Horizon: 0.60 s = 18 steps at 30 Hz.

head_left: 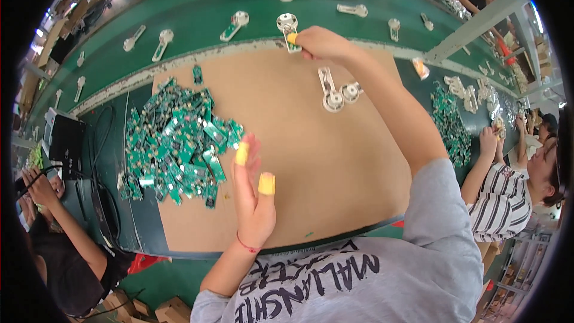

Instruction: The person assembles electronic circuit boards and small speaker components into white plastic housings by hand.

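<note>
My right hand (323, 43) reaches to the far side and grips the lower end of a white plastic housing (287, 22) with a round head, over the edge of the green belt. Yellow tape wraps a finger of that hand. Close to the right edge of a heap of green circuit boards (179, 137), my left hand (254, 197) is held up with its fingers stretched and thumb apart, nothing in it. Its thumb and one finger wear yellow wraps. Two more white housings (332, 100) lie on the brown cardboard sheet (299, 173) beneath my right forearm.
Across the far side runs a green conveyor belt (197, 12) with several white housings spread along it. A loose circuit board (197, 75) lies beyond the heap. Co-workers sit on both sides; at the right are another board heap (449, 122) and white housings. Black cables (104, 203) lie left.
</note>
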Available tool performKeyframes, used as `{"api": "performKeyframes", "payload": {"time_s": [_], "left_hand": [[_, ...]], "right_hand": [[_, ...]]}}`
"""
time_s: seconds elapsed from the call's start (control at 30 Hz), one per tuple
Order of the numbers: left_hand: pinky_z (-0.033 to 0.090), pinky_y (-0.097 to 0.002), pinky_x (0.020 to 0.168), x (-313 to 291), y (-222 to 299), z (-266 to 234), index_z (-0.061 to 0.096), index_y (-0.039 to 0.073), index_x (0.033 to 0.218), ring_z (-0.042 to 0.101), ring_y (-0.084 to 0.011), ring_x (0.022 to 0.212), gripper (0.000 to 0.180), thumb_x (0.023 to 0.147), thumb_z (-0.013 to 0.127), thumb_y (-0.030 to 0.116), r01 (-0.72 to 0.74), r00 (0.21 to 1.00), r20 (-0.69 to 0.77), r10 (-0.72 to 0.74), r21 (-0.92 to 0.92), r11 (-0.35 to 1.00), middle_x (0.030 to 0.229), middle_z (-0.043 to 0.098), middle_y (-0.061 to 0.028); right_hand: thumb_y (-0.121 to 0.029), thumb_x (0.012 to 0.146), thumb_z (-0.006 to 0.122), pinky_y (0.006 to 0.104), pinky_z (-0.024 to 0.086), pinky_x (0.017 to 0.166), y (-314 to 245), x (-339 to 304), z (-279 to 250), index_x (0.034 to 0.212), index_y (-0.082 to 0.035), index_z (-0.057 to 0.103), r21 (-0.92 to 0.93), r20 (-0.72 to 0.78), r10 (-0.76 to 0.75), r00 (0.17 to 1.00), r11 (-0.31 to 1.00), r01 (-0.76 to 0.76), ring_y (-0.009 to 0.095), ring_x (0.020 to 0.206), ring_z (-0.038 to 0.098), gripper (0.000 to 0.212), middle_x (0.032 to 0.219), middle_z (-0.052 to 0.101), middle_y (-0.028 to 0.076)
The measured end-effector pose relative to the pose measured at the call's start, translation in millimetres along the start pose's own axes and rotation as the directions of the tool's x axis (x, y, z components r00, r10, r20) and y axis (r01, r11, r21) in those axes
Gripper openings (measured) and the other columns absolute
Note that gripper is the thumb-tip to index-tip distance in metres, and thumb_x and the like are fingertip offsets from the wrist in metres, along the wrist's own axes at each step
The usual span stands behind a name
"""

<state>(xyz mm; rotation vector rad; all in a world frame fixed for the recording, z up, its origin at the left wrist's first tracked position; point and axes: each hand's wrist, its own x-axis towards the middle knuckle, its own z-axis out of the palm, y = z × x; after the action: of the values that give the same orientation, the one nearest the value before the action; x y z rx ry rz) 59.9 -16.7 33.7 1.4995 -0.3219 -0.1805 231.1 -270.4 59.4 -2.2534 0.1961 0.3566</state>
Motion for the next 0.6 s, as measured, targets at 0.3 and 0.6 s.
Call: {"api": "performKeyframes", "payload": {"time_s": [0.3,0.6], "left_hand": [[0.032,-0.0368,0.096,7.3,-0.7,-14.6,0.03,0.003,0.131,0.038,-0.0246,0.12,0.049,0.086,0.047,0.013,0.098,0.994,0.056,-0.094,-0.064,0.993,0.13,0.034,-0.012],[0.037,-0.0346,0.091,3.5,-1.8,-7.5,0.037,0.003,0.127,0.043,-0.0237,0.114,0.044,0.085,0.049,0.009,0.137,0.972,0.197,-0.125,-0.047,0.989,0.126,0.037,-0.012]], "right_hand": [[-0.03,0.081,0.049,0.0341,0.047,0.062,30.6,113.8,-45.6,0.084,-0.004,0.061,-0.401,-0.143,-0.222,0.965,0.904,0.149,0.023,0.064,0.06,0.029,0.069,0.061,0.013],[-0.008,0.077,0.055,0.0387,0.043,0.084,144.4,86.4,-101.0,0.11,-0.009,0.05,-0.703,-0.409,-0.247,0.879,0.7,-0.13,0.03,0.099,0.052,0.033,0.111,0.052,0.012]]}}
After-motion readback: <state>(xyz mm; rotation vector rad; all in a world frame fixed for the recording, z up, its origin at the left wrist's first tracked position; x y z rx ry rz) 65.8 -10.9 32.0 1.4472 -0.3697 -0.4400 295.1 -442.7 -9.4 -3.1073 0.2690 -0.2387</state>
